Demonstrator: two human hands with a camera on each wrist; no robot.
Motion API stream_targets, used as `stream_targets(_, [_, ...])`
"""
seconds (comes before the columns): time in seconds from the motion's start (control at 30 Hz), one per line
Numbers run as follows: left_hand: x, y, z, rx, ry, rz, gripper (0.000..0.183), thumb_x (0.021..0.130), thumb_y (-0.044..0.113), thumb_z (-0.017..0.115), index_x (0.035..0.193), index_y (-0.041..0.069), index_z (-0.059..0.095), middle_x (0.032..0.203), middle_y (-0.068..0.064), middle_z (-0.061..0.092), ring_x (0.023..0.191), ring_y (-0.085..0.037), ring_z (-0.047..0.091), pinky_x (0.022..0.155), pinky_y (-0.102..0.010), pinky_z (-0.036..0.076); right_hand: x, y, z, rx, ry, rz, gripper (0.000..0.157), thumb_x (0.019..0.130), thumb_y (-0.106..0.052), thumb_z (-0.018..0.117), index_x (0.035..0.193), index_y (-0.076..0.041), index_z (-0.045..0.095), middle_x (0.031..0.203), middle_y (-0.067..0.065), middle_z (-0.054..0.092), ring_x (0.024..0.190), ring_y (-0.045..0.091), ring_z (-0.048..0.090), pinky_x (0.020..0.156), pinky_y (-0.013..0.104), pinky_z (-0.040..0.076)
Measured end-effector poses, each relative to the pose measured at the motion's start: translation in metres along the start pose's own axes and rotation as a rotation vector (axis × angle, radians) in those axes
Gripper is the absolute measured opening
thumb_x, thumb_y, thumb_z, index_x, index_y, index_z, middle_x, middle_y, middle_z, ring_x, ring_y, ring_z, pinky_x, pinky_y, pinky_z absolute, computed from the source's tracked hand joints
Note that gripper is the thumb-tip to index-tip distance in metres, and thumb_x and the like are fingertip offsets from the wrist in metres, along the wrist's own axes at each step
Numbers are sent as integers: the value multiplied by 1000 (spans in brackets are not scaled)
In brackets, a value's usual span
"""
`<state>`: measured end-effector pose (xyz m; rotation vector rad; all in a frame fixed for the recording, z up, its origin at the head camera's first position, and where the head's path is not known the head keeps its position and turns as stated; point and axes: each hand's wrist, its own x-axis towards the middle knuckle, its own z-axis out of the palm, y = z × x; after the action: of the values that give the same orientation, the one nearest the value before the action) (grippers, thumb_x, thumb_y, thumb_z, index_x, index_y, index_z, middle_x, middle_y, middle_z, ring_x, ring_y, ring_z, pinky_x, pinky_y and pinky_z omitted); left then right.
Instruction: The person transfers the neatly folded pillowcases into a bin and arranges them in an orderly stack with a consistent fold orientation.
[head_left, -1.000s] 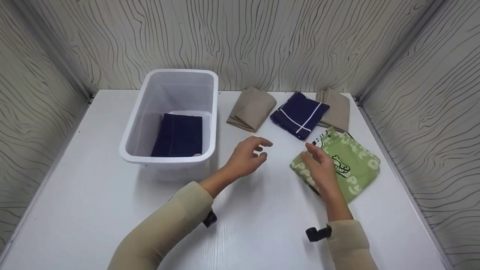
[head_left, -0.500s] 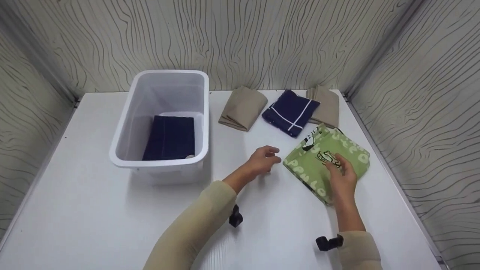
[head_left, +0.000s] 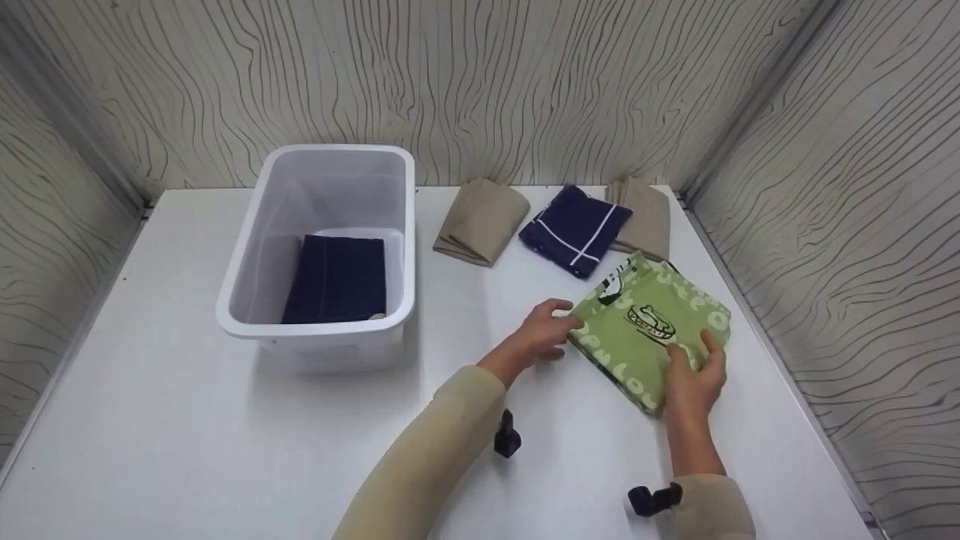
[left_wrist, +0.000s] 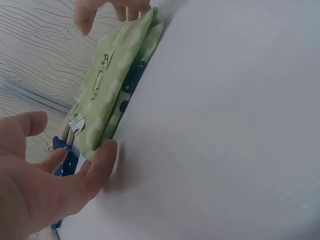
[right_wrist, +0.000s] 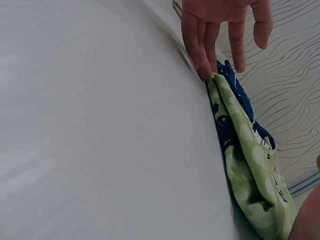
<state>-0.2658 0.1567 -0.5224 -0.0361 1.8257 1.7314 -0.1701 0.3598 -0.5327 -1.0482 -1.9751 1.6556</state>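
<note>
A folded green cloth (head_left: 619, 349) with pale lettering and a small cartoon print lies on the right of the white table. My left hand (head_left: 541, 330) is at its left corner, fingertips right at the fold and thumb held apart. In the left wrist view this hand (left_wrist: 55, 185) has its fingers spread around the near corner of the cloth (left_wrist: 112, 80). My right hand (head_left: 694, 382) is at the cloth's lower right edge, its thumb over the top and fingers spread along the far side. The layered folds show in the right wrist view.
A white plastic bin (head_left: 315, 330) stands at the left with a folded navy cloth (head_left: 337, 281) inside. Behind the green cloth lie a tan cloth (head_left: 484, 221), a navy cloth with white lines (head_left: 574, 229) and another tan cloth (head_left: 649, 217). Wood-patterned walls enclose the table.
My left hand has moved right, from beside the bin to the green cloth's left corner. My right hand has shifted right and down across the cloth to its lower right edge.
</note>
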Motion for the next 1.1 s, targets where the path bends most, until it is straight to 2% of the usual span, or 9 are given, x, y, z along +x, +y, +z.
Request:
stream_targets(0.07, [1, -1, -1, 25, 24, 3, 52, 88, 24, 63, 137, 13, 50, 133, -10, 56, 114, -28, 58, 93, -44, 54, 1, 1, -2, 13, -3, 15, 70, 94, -27, 57, 155, -28, 21, 165, 4, 5, 152, 23, 4, 124, 39, 12])
stream_targets(0.2, [0, -2, -4, 95, 70, 25, 50, 89, 24, 61, 135, 7, 53, 133, -12, 55, 110, -24, 62, 93, -39, 54, 4, 4, -6, 64, -50, 68, 76, 95, -26, 55, 156, -28, 10, 162, 15, 12, 146, 28, 24, 114, 37, 33])
stream_targets(0.33, [-1, -2, -5, 105, 58, 28, 41, 90, 23, 60, 125, 1, 59, 124, -12, 60, 104, -22, 63, 92, -38, 55, 7, 6, -12, 70, -120, 104, 81, 95, -26, 56, 157, -26, 4, 153, 20, 28, 121, 20, 48, 90, 21, 46])
stream_targets(0.47, [-3, -1, -3, 119, 51, 11, 31, 90, 24, 61, 115, 5, 61, 115, -9, 59, 96, -20, 62, 86, -39, 57, 10, 5, -17, 5, -166, 118, 88, 95, -24, 56, 157, -24, -6, 135, 14, 39, 95, 7, 55, 75, 15, 50])
stream_targets(0.53, [-3, -2, -3, 136, 52, 18, 27, 89, 23, 62, 111, 7, 59, 112, -9, 58, 91, -20, 62, 83, -40, 58, 12, 4, -19, -3, -184, 125, 90, 95, -21, 55, 156, -23, -11, 133, 13, 41, 93, 7, 56, 75, 17, 51])
stream_targets(0.63, [-4, -3, -3, 162, 48, 39, 27, 89, 22, 62, 112, 9, 55, 112, -10, 56, 88, -20, 60, 82, -40, 57, 13, 2, -20, 20, -231, 157, 93, 95, -17, 55, 155, -23, -17, 144, 21, 37, 104, 13, 57, 78, 19, 53])
stream_targets(0.77, [-6, -6, -6, 217, 25, 50, 43, 87, 23, 63, 126, 8, 51, 125, -12, 55, 101, -22, 58, 90, -38, 53, 13, 3, -21, 14, -317, 199, 94, 95, -14, 55, 155, -21, -17, 158, 21, 22, 115, 19, 52, 82, 23, 54])
stream_targets(0.9, [-8, -8, -12, 325, -8, 55, 51, 89, 30, 61, 131, 4, 52, 132, -15, 55, 114, -26, 55, 99, -39, 48, 12, 4, -21, -39, -389, 188, 91, 94, -11, 57, 157, -18, -9, 156, 22, 22, 106, 17, 56, 82, 29, 56])
stream_targets(1.1, [-13, -9, -24, 413, -40, 119, 45, 91, 33, 60, 125, 5, 56, 125, -15, 59, 111, -27, 57, 97, -40, 49, 10, 3, -14, -86, -441, 152, 90, 93, -10, 58, 157, -16, -6, 150, 24, 27, 103, 18, 58, 82, 30, 57])
